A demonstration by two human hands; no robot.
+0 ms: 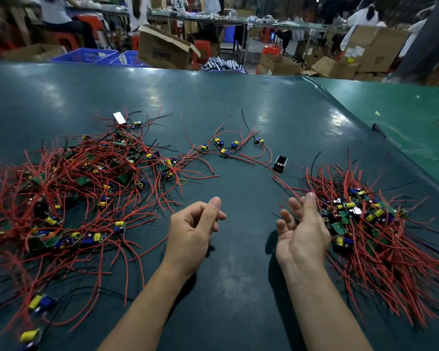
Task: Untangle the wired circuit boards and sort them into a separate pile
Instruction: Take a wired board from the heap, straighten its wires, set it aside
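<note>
Over the desk [238,102], both hands hold nothing, left hand [191,230] loosely curled beside the tangle [68,188], right hand [300,230] spread against the sorted pile [370,224].

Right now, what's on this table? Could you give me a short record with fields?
surface: dark green table
left side: tangled heap of wired circuit boards
right side: sorted pile, wires fanned out
far middle: loose boards
small items: black box, white block
left hand: loosely curled, holding nothing
right hand: open, beside the sorted pile
</note>
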